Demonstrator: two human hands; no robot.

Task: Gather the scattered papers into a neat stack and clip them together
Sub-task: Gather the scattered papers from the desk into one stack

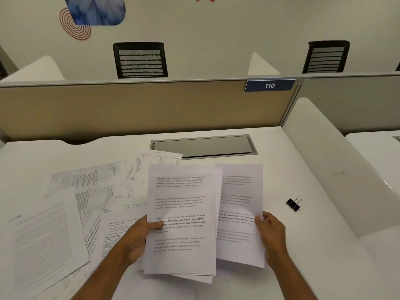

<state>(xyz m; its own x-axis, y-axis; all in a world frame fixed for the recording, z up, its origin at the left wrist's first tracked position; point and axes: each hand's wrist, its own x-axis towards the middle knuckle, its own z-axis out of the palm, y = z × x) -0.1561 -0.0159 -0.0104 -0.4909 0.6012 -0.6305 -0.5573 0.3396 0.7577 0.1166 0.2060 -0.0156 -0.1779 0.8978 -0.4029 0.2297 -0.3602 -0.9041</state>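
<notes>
The left hand [138, 239] pinches a small sheaf of white printed sheets [184, 219]; the right hand [272, 232] grips one overlapping printed page [240, 191]. Loose printed papers [71, 204] lie scattered at nine o'clock, the black binder clip [293, 204] at three o'clock on the white desk [313, 245].

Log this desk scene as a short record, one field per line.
left hand: grips a small stack of printed sheets by its left edge
right hand: holds a single printed sheet by its right edge
loose papers: spread over the desk's left side
binder clip: black, lying untouched on the desk, right of the hands
clipping: not yet done
</notes>
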